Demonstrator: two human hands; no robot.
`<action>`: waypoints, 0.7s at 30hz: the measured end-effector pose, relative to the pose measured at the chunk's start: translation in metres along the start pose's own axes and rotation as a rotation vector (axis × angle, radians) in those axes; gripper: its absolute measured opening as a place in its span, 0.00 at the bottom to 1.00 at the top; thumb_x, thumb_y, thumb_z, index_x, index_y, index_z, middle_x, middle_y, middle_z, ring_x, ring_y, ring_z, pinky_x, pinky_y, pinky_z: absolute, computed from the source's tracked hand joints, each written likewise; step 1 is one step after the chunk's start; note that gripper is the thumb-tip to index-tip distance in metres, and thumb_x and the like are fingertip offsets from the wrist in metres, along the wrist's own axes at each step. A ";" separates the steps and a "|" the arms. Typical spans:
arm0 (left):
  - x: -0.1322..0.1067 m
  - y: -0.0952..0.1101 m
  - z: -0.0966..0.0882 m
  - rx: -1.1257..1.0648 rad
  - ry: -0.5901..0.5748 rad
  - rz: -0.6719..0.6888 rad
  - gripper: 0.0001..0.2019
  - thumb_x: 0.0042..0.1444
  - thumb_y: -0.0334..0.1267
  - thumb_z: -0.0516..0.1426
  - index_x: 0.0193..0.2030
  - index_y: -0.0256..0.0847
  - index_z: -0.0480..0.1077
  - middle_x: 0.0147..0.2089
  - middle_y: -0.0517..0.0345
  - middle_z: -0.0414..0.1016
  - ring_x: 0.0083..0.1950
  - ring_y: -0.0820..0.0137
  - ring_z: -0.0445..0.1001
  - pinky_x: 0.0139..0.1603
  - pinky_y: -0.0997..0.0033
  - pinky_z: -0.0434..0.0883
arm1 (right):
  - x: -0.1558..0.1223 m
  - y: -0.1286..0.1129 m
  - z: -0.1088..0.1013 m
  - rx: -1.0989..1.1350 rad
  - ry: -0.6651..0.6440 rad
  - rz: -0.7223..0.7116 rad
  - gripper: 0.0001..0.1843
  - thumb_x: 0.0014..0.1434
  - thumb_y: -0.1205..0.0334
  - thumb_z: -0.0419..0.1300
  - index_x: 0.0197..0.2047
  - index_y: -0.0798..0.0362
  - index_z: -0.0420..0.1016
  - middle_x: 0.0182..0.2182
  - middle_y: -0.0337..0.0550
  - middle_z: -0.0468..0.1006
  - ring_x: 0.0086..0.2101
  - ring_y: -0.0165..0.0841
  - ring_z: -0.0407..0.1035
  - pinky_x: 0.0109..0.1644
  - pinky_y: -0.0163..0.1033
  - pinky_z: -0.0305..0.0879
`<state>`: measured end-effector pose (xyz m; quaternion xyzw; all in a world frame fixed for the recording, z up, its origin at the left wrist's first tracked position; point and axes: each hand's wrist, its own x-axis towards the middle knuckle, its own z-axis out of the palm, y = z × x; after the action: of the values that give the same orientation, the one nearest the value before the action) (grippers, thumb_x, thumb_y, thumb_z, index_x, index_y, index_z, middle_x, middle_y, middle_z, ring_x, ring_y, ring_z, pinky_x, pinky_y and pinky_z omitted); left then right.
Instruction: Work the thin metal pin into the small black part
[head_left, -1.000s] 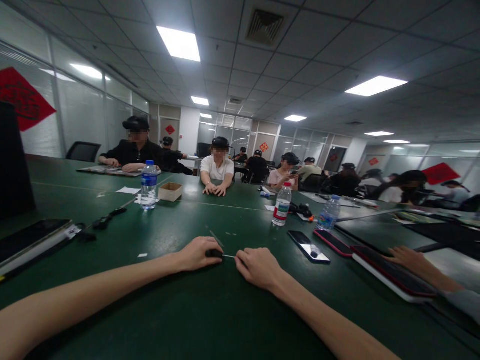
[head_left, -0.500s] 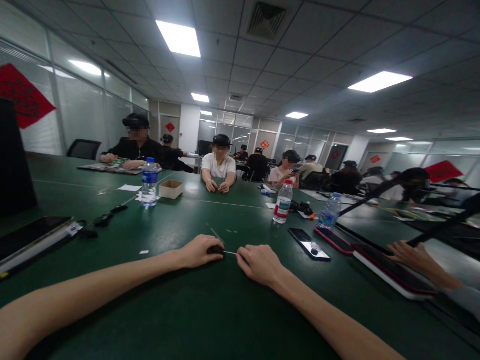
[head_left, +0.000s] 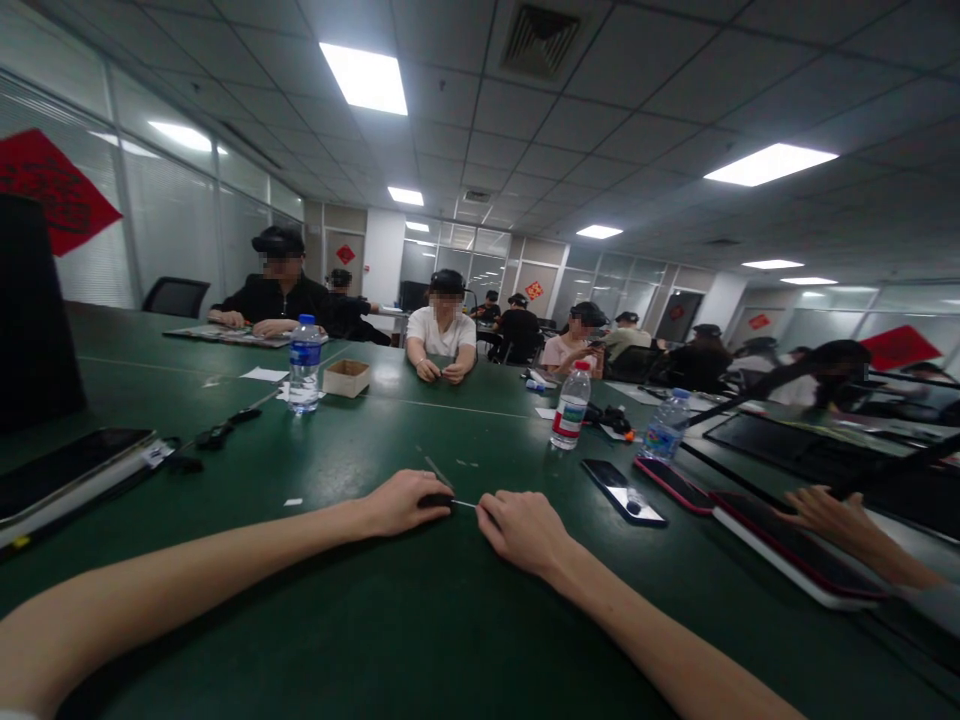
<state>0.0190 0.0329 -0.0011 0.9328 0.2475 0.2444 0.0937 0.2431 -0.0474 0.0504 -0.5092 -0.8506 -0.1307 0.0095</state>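
Note:
My left hand (head_left: 409, 500) is closed around a small black object (head_left: 436, 500) just above the green table (head_left: 360, 620). From the black object a thin pale rod or strip (head_left: 464, 504) runs across to my right hand (head_left: 521, 525). The fingers of that hand are curled together at the strip's far end, so the end itself is hidden. What kind of thing the two parts make up is too small to tell. A thin clear sliver (head_left: 437, 470) shows just behind my left fingers.
Phones (head_left: 622, 492) lie to the right, near a red-capped bottle (head_left: 570, 408) and a blue-capped one (head_left: 664, 425). Another person's hand (head_left: 832, 515) reaches in at far right. Left of centre stand a water bottle (head_left: 304, 365) and small box (head_left: 346, 378). A person (head_left: 441, 330) sits opposite.
The whole view has shifted slightly to the right. Both hands keep the same hold, with the thin strip still stretched between them.

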 end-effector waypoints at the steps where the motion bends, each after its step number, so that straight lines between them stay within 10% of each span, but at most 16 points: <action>1: 0.000 0.000 0.000 0.012 0.000 -0.002 0.15 0.63 0.44 0.53 0.52 0.42 0.70 0.45 0.53 0.74 0.43 0.67 0.73 0.46 0.69 0.69 | 0.000 0.000 0.001 0.001 -0.001 0.002 0.20 0.69 0.55 0.43 0.41 0.53 0.73 0.33 0.44 0.76 0.28 0.28 0.69 0.31 0.31 0.59; 21: 0.000 0.001 0.003 0.068 0.026 -0.003 0.15 0.63 0.43 0.52 0.52 0.41 0.70 0.43 0.53 0.73 0.42 0.68 0.73 0.45 0.71 0.70 | 0.002 -0.004 0.002 0.002 -0.027 0.071 0.21 0.69 0.54 0.41 0.40 0.52 0.73 0.34 0.45 0.77 0.30 0.31 0.71 0.33 0.34 0.61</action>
<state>0.0207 0.0320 -0.0037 0.9319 0.2580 0.2481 0.0592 0.2389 -0.0468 0.0484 -0.5406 -0.8323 -0.1228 0.0032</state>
